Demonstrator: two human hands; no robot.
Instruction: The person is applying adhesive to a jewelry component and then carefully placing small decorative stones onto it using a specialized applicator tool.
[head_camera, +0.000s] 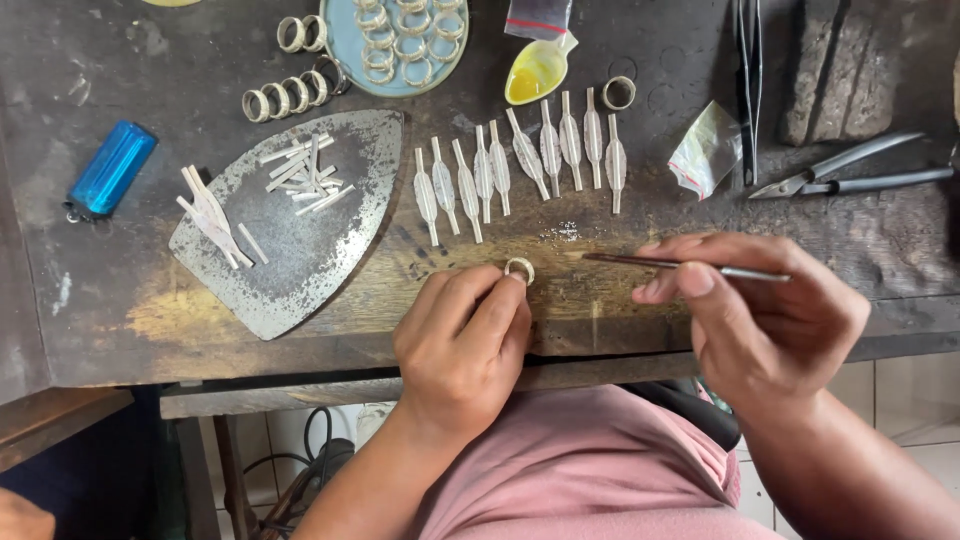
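My left hand (462, 345) pinches a small silver ring (519, 268) upright against the dark wooden bench (90, 290). My right hand (765, 315) grips a thin metal tool (680, 265), held level with its tip pointing left, a short way right of the ring. Just beyond the ring lies a row of several flat, leaf-shaped silver pieces (525, 160).
A flat iron-shaped metal plate (300, 250) with silver strips lies at left, near a blue lighter (110, 170). Rings sit on a round blue dish (395, 45) and beside it. A yellow spoon (535, 72), plastic bags, tweezers (748, 90) and pliers (850, 175) lie farther back.
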